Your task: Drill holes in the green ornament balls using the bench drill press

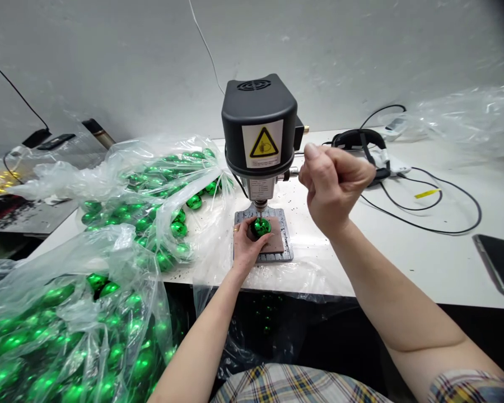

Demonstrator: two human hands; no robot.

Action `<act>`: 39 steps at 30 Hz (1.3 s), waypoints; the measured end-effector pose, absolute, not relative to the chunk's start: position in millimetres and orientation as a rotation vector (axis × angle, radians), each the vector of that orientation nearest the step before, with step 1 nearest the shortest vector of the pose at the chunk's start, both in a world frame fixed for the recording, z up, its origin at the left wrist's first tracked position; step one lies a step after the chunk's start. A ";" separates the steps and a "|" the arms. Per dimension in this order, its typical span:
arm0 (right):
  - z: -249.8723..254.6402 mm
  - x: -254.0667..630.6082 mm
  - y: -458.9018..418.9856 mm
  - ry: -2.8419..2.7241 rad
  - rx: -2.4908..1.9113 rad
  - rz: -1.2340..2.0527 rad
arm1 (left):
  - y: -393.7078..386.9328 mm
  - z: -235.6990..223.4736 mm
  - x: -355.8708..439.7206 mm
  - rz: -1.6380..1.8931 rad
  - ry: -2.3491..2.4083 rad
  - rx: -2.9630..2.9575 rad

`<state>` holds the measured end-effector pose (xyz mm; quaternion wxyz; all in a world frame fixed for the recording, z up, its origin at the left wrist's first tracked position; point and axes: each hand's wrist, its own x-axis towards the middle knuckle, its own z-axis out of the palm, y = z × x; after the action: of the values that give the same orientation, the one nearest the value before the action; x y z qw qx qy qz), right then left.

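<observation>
My left hand (246,240) pinches a green ball (261,226) on the brown pad of the drill press (260,145), right beneath its bit. My right hand (334,187) is fisted around the lever (294,171) at the machine's side. To my left, plastic bags (151,184) of green balls crowd the white table (424,252).

Glossy green ball (261,226), matt black plastic drill housing (258,115)
</observation>
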<state>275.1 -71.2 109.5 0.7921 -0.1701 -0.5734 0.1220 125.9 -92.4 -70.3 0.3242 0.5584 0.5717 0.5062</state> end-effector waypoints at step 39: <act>148.4 275.9 -45.9 -1.138 -0.586 0.540 | -276.2 -134.9 89.4 0.611 1.252 2.762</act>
<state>275.9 -45.9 148.4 0.7683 -0.2700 -0.5243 0.2488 89.4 -276.2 -134.9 0.0240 0.8926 0.4046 0.1973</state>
